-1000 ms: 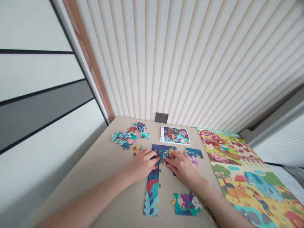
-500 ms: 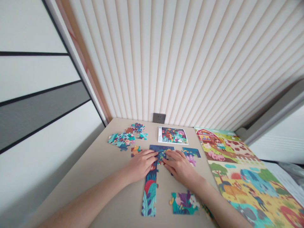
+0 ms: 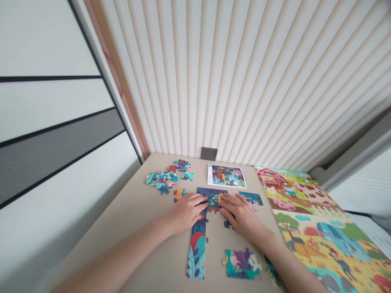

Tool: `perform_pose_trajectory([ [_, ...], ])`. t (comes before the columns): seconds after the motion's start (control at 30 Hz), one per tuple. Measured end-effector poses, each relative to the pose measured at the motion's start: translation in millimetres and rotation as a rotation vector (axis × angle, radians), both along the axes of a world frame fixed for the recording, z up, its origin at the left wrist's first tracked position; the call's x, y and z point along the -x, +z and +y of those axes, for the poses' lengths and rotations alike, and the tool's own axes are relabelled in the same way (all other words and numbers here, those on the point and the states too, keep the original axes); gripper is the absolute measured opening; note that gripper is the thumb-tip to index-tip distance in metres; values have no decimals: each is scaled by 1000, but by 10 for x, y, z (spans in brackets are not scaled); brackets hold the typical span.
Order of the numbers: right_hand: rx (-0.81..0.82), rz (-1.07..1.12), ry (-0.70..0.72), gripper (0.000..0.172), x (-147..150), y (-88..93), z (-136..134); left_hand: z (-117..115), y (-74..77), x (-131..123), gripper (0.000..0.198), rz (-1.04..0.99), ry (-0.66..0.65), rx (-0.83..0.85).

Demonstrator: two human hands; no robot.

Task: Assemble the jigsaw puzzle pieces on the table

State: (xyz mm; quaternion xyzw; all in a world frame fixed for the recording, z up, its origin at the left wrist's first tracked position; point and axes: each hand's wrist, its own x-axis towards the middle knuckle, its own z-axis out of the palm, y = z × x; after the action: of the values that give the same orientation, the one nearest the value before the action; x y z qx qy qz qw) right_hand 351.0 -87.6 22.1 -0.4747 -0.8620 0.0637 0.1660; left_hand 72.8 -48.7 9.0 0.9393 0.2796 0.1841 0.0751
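My left hand (image 3: 188, 211) lies palm down with its fingers spread across the upper left of a joined puzzle section (image 3: 198, 244), which runs down in a strip. My right hand (image 3: 240, 211) rests on the section's upper right, its fingers apart over dark blue pieces (image 3: 213, 198). Parts of these pieces are hidden under my fingers. An orange-and-blue piece (image 3: 179, 193) lies just beyond my left hand. Right of my right hand's fingertips is a blue and purple section (image 3: 251, 198), partly covered.
A pile of loose pieces (image 3: 163, 180) lies at the back left. The picture card (image 3: 226, 176) is behind my hands. A joined cluster (image 3: 242, 263) sits near my right forearm. Farm and animal puzzles (image 3: 330, 244) cover the right side. A socket (image 3: 209, 153) is on the wall.
The whole view has shifted, so things sit slightly further right. My right hand has moved slightly off the joined pieces, showing more of them between my hands.
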Motion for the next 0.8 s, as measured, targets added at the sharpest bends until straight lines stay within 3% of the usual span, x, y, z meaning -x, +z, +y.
perform_pose_trajectory([
  [0.27,-138,140,-97,28,-165,82,18,0,117,40,39,6,12,-118],
  [0.53,-189,185,-120,27,-253,67,40,499,336,813,27,34,454,-202],
  [0.67,-192,185,-112,27,-229,91,17,580,311,1018,28,118,312,-96],
  [0.8,-214,187,-103,28,-201,102,1,516,289,961,39,176,191,-8],
])
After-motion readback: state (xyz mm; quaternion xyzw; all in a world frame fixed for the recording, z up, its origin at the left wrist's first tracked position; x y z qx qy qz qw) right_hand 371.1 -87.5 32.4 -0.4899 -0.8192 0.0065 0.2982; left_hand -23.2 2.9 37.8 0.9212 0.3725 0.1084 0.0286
